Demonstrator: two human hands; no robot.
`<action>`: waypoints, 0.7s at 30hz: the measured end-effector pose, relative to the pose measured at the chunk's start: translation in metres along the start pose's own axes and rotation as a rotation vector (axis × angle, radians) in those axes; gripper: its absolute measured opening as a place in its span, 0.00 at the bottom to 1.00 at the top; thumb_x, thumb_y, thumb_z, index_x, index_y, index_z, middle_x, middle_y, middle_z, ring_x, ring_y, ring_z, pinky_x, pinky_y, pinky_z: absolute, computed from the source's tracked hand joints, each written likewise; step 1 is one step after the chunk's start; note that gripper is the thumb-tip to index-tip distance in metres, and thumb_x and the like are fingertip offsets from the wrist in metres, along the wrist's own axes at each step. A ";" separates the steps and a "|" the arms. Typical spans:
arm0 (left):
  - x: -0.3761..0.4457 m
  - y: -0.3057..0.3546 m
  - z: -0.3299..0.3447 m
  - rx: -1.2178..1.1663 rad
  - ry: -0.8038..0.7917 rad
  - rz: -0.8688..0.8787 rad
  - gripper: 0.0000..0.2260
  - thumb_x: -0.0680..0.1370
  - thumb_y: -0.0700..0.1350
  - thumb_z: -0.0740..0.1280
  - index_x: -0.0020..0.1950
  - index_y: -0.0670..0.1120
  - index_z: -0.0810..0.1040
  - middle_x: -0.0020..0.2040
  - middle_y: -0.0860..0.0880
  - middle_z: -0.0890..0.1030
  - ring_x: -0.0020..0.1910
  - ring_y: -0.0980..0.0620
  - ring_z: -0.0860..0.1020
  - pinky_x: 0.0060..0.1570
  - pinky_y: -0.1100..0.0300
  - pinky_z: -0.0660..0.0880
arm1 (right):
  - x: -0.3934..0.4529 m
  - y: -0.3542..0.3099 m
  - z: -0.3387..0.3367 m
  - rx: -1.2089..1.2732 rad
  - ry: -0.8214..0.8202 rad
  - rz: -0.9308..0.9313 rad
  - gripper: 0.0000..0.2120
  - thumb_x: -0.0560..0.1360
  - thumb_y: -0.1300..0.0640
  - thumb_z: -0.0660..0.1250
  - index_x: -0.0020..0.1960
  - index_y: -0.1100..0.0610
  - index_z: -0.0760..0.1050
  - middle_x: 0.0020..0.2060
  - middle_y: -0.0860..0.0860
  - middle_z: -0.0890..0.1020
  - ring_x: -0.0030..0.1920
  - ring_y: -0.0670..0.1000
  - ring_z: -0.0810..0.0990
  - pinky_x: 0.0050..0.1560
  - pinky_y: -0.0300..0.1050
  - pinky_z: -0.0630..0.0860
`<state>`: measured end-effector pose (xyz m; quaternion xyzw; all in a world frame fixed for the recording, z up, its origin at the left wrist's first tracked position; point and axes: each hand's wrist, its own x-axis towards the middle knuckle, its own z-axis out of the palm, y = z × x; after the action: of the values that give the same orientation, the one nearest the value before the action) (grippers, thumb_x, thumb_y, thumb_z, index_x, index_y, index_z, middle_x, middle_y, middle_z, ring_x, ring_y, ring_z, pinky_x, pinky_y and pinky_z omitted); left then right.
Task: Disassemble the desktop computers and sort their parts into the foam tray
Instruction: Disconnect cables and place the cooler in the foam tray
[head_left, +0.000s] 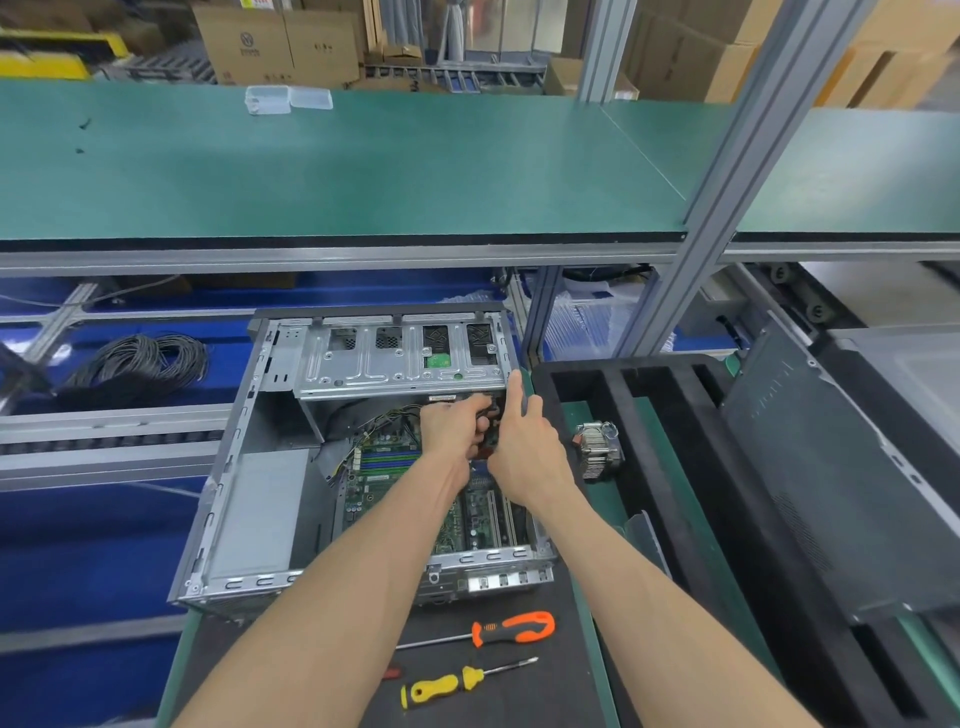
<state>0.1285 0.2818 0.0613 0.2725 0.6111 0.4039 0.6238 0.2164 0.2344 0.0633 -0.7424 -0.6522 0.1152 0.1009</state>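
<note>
Shelving topped in green (363, 171) spans the view above your bench. Below it the desktop case (249, 499) lies open on its side on the dark mat, bare grey steel, drive cage (400, 358) at the far end, green motherboard (384, 467) on its floor. To its right sits the black foam tray (675, 467), a finned heatsink (597, 449) in one slot, a grey side panel (831, 478) lying over its right part. Your left hand (452, 428) curls round dark cabling under the cage. Your right hand (524, 441) rests its forefinger on the cage edge; what the other fingers hold I cannot tell. Two screwdrivers, orange-handled (511, 629) and yellow-handled (441, 686), lie nearest you. The cartons' print is unreadable.
</note>
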 end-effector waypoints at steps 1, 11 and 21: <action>-0.003 -0.007 0.000 -0.006 0.004 0.012 0.05 0.73 0.40 0.72 0.39 0.42 0.79 0.22 0.49 0.73 0.17 0.56 0.62 0.19 0.67 0.54 | 0.000 0.000 0.000 0.009 0.002 -0.002 0.51 0.74 0.59 0.70 0.81 0.55 0.35 0.65 0.61 0.66 0.54 0.62 0.76 0.40 0.50 0.67; -0.027 0.039 -0.049 0.040 -0.139 0.128 0.18 0.77 0.56 0.68 0.45 0.41 0.81 0.24 0.53 0.63 0.21 0.55 0.56 0.20 0.64 0.54 | -0.011 -0.006 -0.019 -0.012 0.110 0.033 0.36 0.74 0.59 0.67 0.77 0.61 0.55 0.65 0.60 0.68 0.63 0.62 0.69 0.58 0.55 0.71; -0.057 0.072 -0.097 -0.525 -0.383 0.066 0.17 0.79 0.54 0.65 0.35 0.44 0.79 0.22 0.54 0.59 0.18 0.58 0.55 0.19 0.64 0.49 | -0.026 -0.039 -0.013 0.655 -0.243 -0.321 0.41 0.67 0.66 0.69 0.77 0.47 0.62 0.68 0.48 0.73 0.60 0.46 0.73 0.57 0.44 0.73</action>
<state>0.0253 0.2571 0.1419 0.1933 0.3485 0.5091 0.7629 0.1801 0.2132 0.0882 -0.5403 -0.6959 0.3873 0.2716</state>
